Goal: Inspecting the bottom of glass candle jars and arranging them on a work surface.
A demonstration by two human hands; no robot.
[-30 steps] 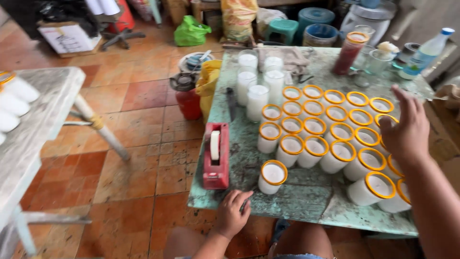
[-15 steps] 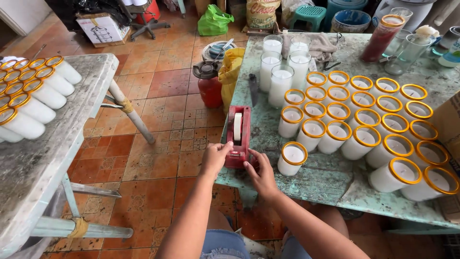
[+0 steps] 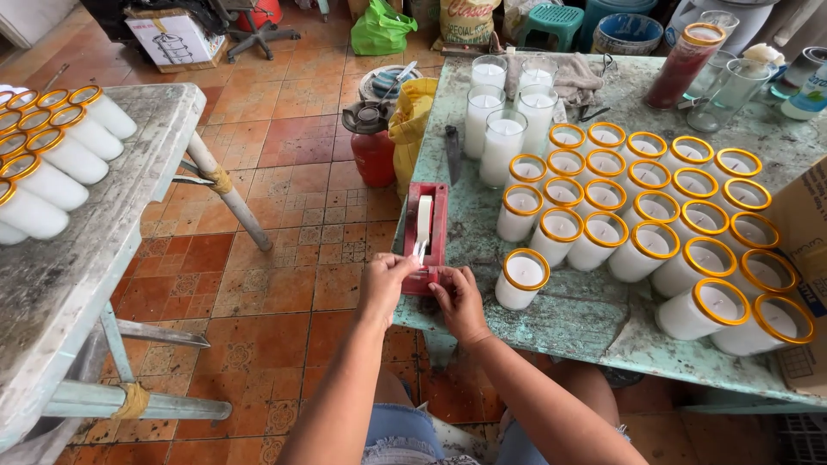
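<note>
Tape end hidden under fingers; left hand [image 3: 385, 284] and right hand [image 3: 459, 297] pinch at red dispenser [image 3: 428, 232], now closer together than before.

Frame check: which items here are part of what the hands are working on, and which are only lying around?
In hand:
left hand and right hand, both at the near end of the red tape dispenser
white tape roll
lone gold-rimmed candle beside it

Lying about:
dark knife
grey rag
red gas canister
green bag

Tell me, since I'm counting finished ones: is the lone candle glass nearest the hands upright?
Upright: the candle glass stands on the table, its gold rim facing up.
</note>
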